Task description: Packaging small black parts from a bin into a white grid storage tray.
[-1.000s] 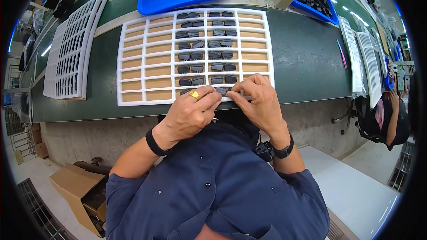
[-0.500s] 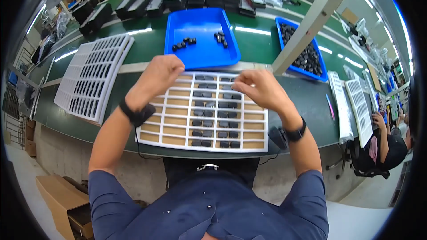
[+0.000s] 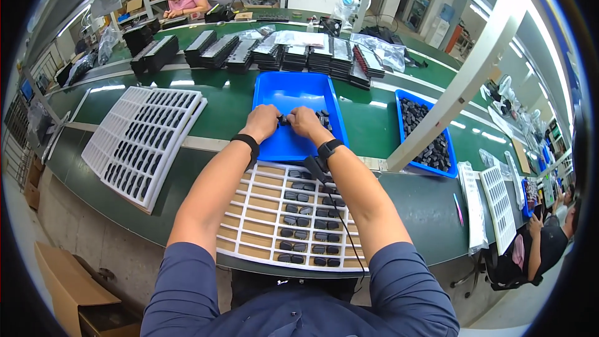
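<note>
Both hands are over the blue tray [image 3: 293, 90], their fingertips close together near its middle. My left hand [image 3: 263, 123] is closed, its fingertips on small black parts [image 3: 284, 120] that show between the hands. My right hand [image 3: 306, 123] pinches at the same spot from the other side. More small black parts [image 3: 323, 117] lie in the tray, right of my right hand. Below my forearms lies a white grid tray [image 3: 262, 259] on the bench. Two of its columns hold dark rounded pieces [image 3: 293, 232]; others show a tan base. My right forearm covers its right side.
Stacked white grid trays [image 3: 143, 143] with dark pieces lie to the left. A second blue tray [image 3: 430, 134], full of black parts, stands right behind a slanted metal post [image 3: 462, 68]. Black stacks [image 3: 268, 56] line the far side. A seated person [image 3: 540, 243] is at right.
Both hands have moved forward from above the white grid tray into the blue tray, and closed on parts there. The whole view has tilted up, showing more of the far bench.
</note>
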`<state>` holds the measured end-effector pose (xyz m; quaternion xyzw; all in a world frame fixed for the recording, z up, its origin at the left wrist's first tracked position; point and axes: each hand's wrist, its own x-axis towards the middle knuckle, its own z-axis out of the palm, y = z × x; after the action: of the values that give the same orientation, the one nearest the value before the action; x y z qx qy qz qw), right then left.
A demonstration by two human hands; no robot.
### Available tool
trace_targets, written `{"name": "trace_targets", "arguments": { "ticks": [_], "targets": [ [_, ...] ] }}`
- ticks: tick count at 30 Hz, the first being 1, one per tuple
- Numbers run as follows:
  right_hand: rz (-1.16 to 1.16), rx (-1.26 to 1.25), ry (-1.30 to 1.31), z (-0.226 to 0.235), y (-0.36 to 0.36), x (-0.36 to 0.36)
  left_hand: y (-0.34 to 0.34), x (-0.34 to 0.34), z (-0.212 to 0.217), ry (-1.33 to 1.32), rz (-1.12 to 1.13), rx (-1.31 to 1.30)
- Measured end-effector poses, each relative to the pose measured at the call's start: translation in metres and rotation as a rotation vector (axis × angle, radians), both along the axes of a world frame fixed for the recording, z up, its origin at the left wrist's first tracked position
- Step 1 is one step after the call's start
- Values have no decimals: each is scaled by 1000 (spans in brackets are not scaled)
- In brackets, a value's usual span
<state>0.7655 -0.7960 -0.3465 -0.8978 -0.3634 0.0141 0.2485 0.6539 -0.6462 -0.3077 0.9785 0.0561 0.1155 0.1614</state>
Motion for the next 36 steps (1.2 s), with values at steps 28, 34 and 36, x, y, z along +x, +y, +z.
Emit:
{"name": "trace_targets", "arguments": {
  "ticks": [28,34,36],
  "targets": [
    [-56,522,271,99,-227,-136,-15,-43,-6,-210,-305,-137],
    [-129,380,21,49,-290,-165,-109,-69,55,-255,-532,-166],
    [-123,369,5,42,-297,-165,-155,-67,52,-246,-715,-174]
  ]
}}
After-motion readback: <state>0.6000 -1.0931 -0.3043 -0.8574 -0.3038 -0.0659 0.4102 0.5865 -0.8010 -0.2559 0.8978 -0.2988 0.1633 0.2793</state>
